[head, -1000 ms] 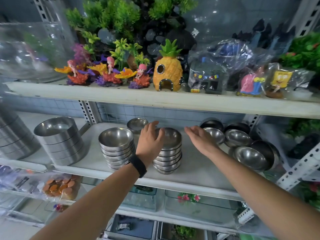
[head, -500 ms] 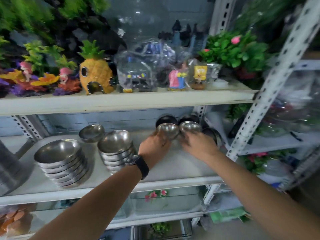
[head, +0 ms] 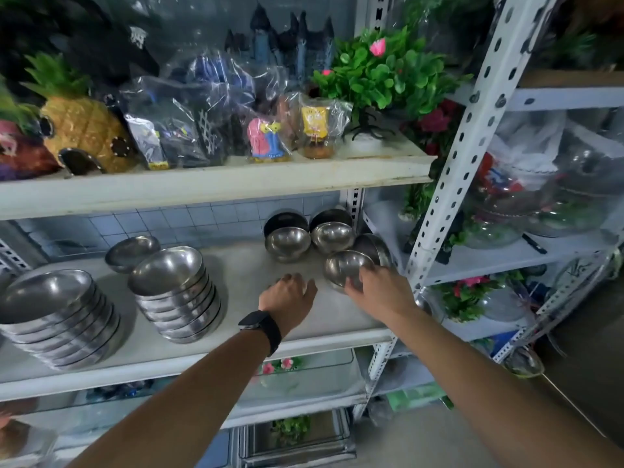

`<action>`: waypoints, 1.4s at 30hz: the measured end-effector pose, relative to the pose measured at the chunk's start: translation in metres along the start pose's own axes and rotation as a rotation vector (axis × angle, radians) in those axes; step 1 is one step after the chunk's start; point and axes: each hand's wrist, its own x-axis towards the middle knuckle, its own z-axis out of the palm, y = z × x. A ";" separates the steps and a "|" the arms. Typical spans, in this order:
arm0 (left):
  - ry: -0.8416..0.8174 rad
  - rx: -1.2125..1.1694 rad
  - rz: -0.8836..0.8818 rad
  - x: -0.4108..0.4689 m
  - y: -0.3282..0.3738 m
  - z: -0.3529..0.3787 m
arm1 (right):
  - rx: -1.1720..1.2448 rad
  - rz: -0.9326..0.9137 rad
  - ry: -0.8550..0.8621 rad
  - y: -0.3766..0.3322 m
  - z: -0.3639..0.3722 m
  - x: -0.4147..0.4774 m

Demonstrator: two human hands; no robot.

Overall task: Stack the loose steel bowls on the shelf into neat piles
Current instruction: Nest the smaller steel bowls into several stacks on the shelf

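Gripping a small, round, shiny steel bowl (head: 346,269) by its near side, our right hand (head: 376,292) is holding it tilted at the right end of the pale grey middle shelf (head: 243,265). The fingers (head: 353,284) are curling round the bowl's wall. We cannot tell whether its base is touching the shelf. Our left hand (head: 287,293), wearing a black wristwatch (head: 261,329), is hovering just beside it on the left, low over the shelf. Its fingers are loosely bent and holding nothing that we can see.

We are judging the step in hand to be the gathering of the loose bowls at this end. Just behind the held bowl, a leaning steel bowl (head: 376,246) is propped on its side. Further back, a pair of matching steel bowls (head: 287,243) is sitting side by side, with darker bowls (head: 285,220) behind them near the tiled wall. Well to the left, a neat pile of steel bowls (head: 175,292) is standing, with a wider pile of larger steel bowls (head: 57,319) beyond it and a single steel bowl (head: 132,252) behind.

The next move, as we are reading it, is calling for nesting the held bowl into one of like size. That means levelling it, centring it over the mouth and lowering it without knocking the neighbours, which are likely to slide on the smooth shelf.
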 end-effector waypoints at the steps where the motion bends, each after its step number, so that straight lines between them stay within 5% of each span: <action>1: -0.005 0.010 0.004 0.001 0.000 0.000 | -0.005 0.005 0.015 0.000 -0.001 0.000; 20: -0.057 -0.107 0.081 0.061 0.004 0.020 | -0.277 0.096 0.128 0.021 -0.031 0.038; 28: -0.161 -0.033 0.097 0.082 0.019 0.039 | -0.413 0.058 0.008 0.023 -0.027 0.072; 42: -0.171 -0.247 -0.026 0.077 0.033 0.051 | -0.348 0.086 -0.089 0.035 0.000 0.091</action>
